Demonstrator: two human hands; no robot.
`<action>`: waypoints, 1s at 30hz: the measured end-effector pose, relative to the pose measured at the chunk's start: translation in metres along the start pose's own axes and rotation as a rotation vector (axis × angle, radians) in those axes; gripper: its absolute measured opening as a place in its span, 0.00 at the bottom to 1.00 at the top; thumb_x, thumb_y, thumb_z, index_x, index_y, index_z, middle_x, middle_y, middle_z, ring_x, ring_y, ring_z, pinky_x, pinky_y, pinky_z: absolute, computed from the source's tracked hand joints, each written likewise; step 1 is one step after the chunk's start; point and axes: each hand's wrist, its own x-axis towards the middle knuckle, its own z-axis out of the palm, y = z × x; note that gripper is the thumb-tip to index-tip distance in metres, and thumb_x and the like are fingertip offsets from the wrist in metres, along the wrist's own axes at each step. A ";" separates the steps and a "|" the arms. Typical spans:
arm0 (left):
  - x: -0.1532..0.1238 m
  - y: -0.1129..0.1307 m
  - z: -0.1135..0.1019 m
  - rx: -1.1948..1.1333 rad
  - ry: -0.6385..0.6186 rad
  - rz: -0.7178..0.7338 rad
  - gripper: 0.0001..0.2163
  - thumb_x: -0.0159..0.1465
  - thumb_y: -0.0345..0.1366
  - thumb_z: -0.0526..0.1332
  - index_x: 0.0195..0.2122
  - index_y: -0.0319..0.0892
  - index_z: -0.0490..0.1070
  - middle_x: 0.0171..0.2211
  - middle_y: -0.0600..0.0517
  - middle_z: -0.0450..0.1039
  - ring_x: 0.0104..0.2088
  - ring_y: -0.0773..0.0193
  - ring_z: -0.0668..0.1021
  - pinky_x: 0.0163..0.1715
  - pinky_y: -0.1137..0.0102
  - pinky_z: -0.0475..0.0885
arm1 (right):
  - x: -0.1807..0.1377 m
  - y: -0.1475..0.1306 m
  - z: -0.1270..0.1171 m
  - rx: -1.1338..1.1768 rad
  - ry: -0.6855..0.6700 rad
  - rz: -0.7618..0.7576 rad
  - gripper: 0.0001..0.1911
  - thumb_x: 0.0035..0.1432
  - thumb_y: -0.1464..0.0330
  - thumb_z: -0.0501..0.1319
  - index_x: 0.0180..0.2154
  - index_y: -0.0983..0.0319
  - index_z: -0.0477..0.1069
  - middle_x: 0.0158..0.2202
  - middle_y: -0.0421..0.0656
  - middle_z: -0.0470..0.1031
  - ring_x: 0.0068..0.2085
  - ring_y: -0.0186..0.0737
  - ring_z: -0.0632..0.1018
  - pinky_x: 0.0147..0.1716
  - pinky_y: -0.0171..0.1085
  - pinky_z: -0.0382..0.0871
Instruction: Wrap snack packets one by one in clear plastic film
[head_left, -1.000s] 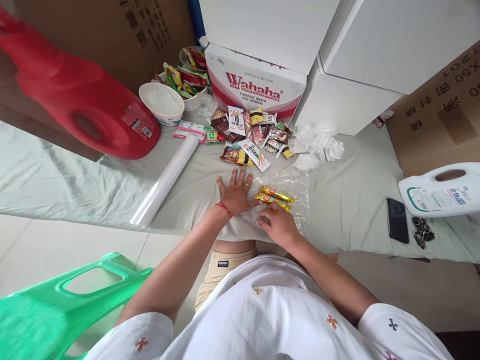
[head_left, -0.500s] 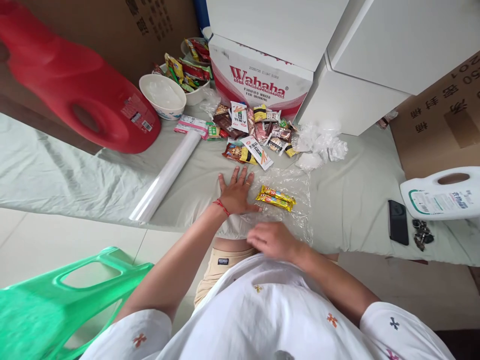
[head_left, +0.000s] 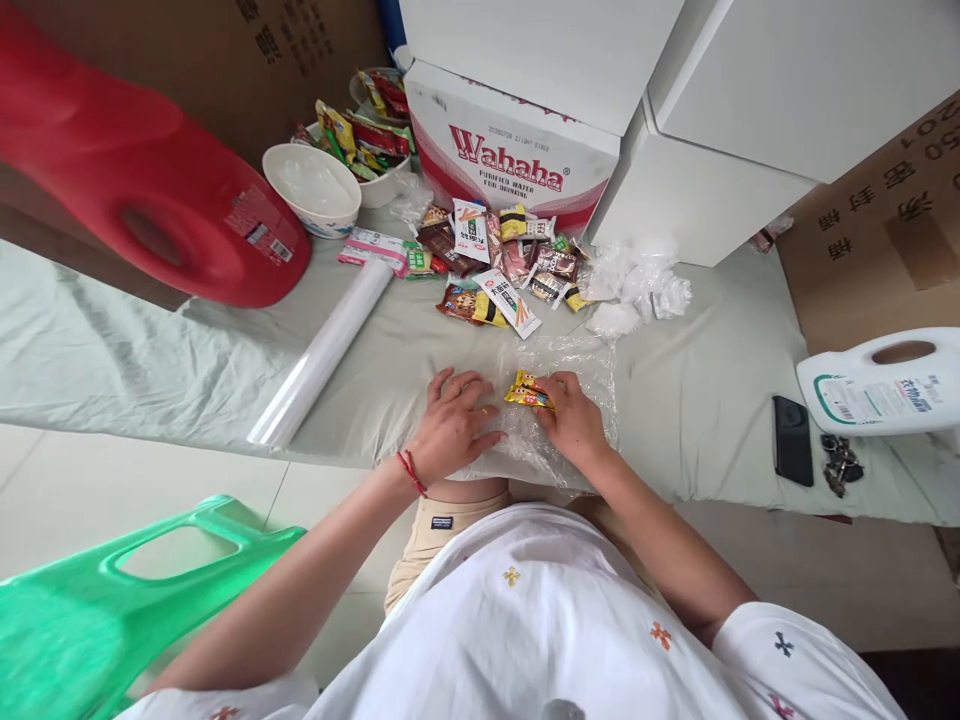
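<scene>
Two yellow snack packets (head_left: 525, 392) lie side by side on a sheet of clear plastic film (head_left: 592, 362). My right hand (head_left: 576, 420) has its thumb and fingers closed round their right end, hiding that part. To the left of the packets, my left hand (head_left: 454, 425) rests palm down at the film's left side, fingers apart and slightly bent, with nothing held. Just beyond the film spreads a pile of wrapped snacks (head_left: 510, 262), and crumpled clear plastic balls (head_left: 637, 285) sit at its right.
A plastic film roll (head_left: 322, 355) lies left. Behind stand a white bowl (head_left: 315, 195), a Wahaha carton (head_left: 510, 150) and a big red jug (head_left: 202, 190). At right are a white bottle (head_left: 885, 385), a phone (head_left: 793, 440) and keys (head_left: 841, 465). A green stool (head_left: 82, 620) stands lower left.
My right hand has moved forward from the near edge and closed on the yellow packets. My left hand has drawn back toward me, its fingers going from flat to bent.
</scene>
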 end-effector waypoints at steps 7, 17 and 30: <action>-0.002 0.002 0.008 -0.084 0.010 -0.008 0.10 0.66 0.44 0.63 0.37 0.47 0.83 0.51 0.44 0.78 0.61 0.43 0.70 0.65 0.40 0.57 | 0.001 0.002 0.003 -0.009 0.014 0.002 0.24 0.68 0.66 0.57 0.64 0.56 0.67 0.62 0.48 0.66 0.48 0.44 0.79 0.40 0.39 0.74; -0.045 -0.021 -0.004 -0.112 -0.025 0.073 0.12 0.67 0.42 0.62 0.31 0.52 0.84 0.64 0.52 0.72 0.74 0.45 0.53 0.73 0.41 0.42 | 0.000 0.001 0.005 0.007 0.023 0.029 0.23 0.68 0.65 0.57 0.63 0.55 0.68 0.62 0.47 0.67 0.46 0.44 0.79 0.40 0.39 0.74; 0.001 0.033 -0.016 -0.050 0.220 0.017 0.12 0.72 0.36 0.55 0.47 0.46 0.79 0.50 0.44 0.80 0.53 0.55 0.78 0.59 0.53 0.70 | -0.002 -0.011 0.001 -0.141 -0.035 0.022 0.27 0.70 0.66 0.55 0.68 0.59 0.62 0.64 0.53 0.66 0.51 0.48 0.79 0.42 0.41 0.74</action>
